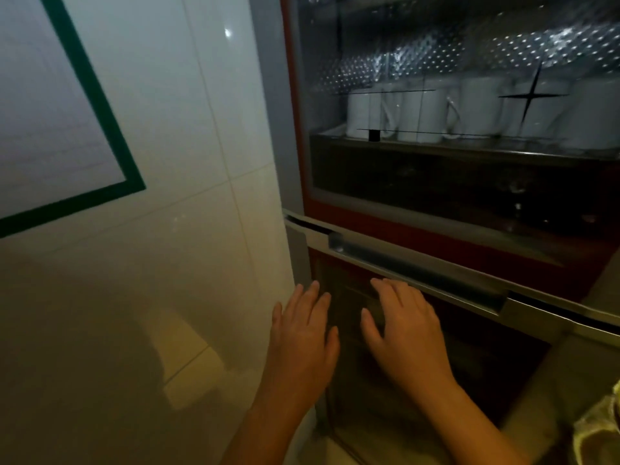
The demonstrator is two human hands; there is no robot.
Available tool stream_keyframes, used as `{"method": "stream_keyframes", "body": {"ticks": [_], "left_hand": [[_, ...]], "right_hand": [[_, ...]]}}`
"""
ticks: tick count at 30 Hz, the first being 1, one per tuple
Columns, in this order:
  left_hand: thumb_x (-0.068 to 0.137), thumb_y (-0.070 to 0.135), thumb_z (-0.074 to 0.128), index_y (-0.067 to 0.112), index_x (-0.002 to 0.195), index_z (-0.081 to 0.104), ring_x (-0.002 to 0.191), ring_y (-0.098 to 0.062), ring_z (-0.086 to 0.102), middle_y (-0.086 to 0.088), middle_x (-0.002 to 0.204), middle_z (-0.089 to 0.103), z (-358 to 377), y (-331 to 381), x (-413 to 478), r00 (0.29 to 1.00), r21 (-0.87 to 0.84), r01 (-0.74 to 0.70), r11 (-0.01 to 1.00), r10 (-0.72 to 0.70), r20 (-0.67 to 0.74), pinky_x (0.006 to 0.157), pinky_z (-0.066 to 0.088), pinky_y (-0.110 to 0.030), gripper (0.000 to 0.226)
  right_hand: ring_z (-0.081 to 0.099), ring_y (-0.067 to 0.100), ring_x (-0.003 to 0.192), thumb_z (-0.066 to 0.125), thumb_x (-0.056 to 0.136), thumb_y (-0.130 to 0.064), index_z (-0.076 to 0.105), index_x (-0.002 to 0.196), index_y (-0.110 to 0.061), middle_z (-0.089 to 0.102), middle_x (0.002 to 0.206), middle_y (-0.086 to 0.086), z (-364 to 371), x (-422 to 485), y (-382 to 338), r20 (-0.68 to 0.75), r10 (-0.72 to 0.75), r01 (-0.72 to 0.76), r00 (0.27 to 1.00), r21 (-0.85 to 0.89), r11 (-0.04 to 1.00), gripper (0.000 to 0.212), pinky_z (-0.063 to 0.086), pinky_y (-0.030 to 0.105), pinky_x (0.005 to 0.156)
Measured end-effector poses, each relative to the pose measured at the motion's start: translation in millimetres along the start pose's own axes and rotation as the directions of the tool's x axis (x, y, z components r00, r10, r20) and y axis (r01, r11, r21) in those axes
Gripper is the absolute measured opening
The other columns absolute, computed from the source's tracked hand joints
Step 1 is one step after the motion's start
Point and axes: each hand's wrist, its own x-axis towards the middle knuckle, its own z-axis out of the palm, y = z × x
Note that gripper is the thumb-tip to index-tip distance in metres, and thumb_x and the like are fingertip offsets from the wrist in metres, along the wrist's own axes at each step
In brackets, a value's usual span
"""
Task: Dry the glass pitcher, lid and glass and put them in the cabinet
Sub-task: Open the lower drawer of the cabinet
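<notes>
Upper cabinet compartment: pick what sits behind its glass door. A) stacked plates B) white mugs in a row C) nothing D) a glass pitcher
B: a row of white mugs with handles stands on the shelf behind the upper glass door, while both hands rest open on the lower door.

I see a cabinet (419, 223) with a red frame and grey, silvery bars across its front. Behind its glass door I see white mugs (476, 109) in a row. The back wall (469, 52) behind them is shiny silver with lots of little bright dots. On the left, the wall tiles (188, 162) are white. A white sign (60, 135) there has a dark green border.
</notes>
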Motion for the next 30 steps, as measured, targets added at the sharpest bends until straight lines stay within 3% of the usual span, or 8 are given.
{"method": "stream_keyframes", "body": {"ticks": [2, 5, 8, 15, 21, 26, 30], "left_hand": [[0.080, 0.025, 0.067, 0.013, 0.123, 0.059, 0.124, -0.030, 0.050, -0.010, 0.133, 0.054, 9, -3, 13, 0.997, -0.045, -0.076, 0.996, 0.075, -0.023, 0.098, 0.023, -0.047, 0.046], [0.067, 0.025, 0.075, 0.012, 0.111, 0.065, 0.109, -0.031, 0.062, -0.011, 0.119, 0.064, 22, -12, 35, 0.982, -0.006, -0.182, 0.983, 0.181, -0.053, 0.087, 0.032, -0.047, 0.048], [0.066, 0.023, 0.079, 0.010, 0.111, 0.065, 0.109, -0.033, 0.061, -0.013, 0.119, 0.064, 30, -24, 58, 0.960, -0.058, -0.268, 0.962, 0.262, -0.098, 0.087, 0.035, -0.048, 0.050], [0.079, 0.033, 0.043, 0.011, 0.110, 0.065, 0.110, -0.029, 0.062, -0.011, 0.118, 0.064, 36, -57, 109, 0.890, -0.120, -0.451, 0.884, 0.435, -0.137, 0.089, 0.035, -0.046, 0.044], [0.080, 0.032, 0.041, 0.008, 0.112, 0.063, 0.112, -0.032, 0.060, -0.013, 0.120, 0.063, 53, -74, 130, 0.836, -0.156, -0.548, 0.822, 0.534, -0.123, 0.090, 0.034, -0.047, 0.046], [0.070, 0.025, 0.062, 0.008, 0.109, 0.065, 0.110, -0.034, 0.061, -0.014, 0.118, 0.064, 61, -74, 131, 0.806, -0.217, -0.592, 0.776, 0.573, -0.150, 0.089, 0.033, -0.047, 0.043], [0.079, 0.031, 0.049, 0.009, 0.109, 0.065, 0.110, -0.033, 0.061, -0.013, 0.119, 0.064, 62, -77, 136, 0.786, -0.233, -0.616, 0.752, 0.605, -0.126, 0.089, 0.038, -0.048, 0.041]], "right_hand": [[0.050, 0.018, 0.119, 0.060, 0.085, -0.033, 0.050, 0.130, -0.016, 0.054, 0.127, 0.004, 2, 4, 3, 0.009, 0.050, -0.049, 0.999, -0.038, 0.998, 0.049, 0.035, 0.032, 0.099], [0.062, 0.022, 0.102, 0.071, 0.074, -0.029, 0.060, 0.117, -0.012, 0.064, 0.111, 0.007, 13, 10, 8, -0.057, 0.094, -0.101, 0.994, -0.118, 0.988, 0.048, 0.047, 0.038, 0.086], [0.065, 0.023, 0.095, 0.081, 0.064, -0.027, 0.063, 0.111, -0.011, 0.066, 0.104, 0.007, 28, 20, 5, -0.138, 0.130, -0.154, 0.982, -0.188, 0.970, 0.052, 0.050, 0.038, 0.080], [0.065, 0.024, 0.096, 0.083, 0.062, -0.028, 0.063, 0.114, -0.012, 0.067, 0.104, 0.007, 60, 52, -14, -0.242, 0.201, -0.266, 0.949, -0.280, 0.922, 0.058, 0.051, 0.041, 0.081], [0.065, 0.025, 0.095, 0.083, 0.061, -0.029, 0.062, 0.116, -0.013, 0.067, 0.104, 0.008, 72, 54, -23, -0.233, 0.299, -0.366, 0.925, -0.342, 0.866, 0.061, 0.054, 0.046, 0.080], [0.065, 0.025, 0.092, 0.083, 0.060, -0.027, 0.060, 0.117, -0.013, 0.066, 0.101, 0.008, 74, 41, -26, -0.249, 0.352, -0.425, 0.902, -0.377, 0.823, 0.063, 0.055, 0.047, 0.076], [0.066, 0.025, 0.088, 0.085, 0.057, -0.027, 0.061, 0.115, -0.013, 0.066, 0.098, 0.007, 74, 44, -27, -0.268, 0.355, -0.439, 0.895, -0.400, 0.804, 0.064, 0.056, 0.047, 0.074]]}}
